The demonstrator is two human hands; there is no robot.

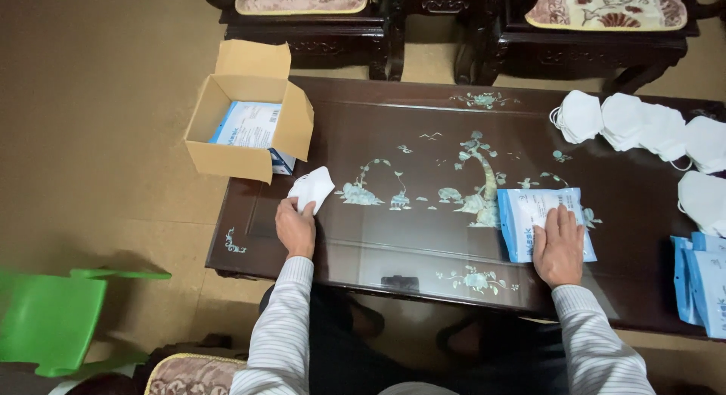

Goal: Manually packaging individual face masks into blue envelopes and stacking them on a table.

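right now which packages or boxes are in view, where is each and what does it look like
Cardboard box: table's far-left corner, brown, flaps open, blue-and-white packs inside.
Flat pouch: table front, right of centre, rectangular, white with blue edges, under the right hand.
Pouch stack: right table edge, light blue, partly cut off.
No signs or screens. The left hand holds a white mask, unpackaged.

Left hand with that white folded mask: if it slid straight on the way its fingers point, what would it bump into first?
Probably the open brown cardboard box, just up and left of the left hand and its white folded face mask. Only bare dark table seems to lie between, though depth is hard to judge.
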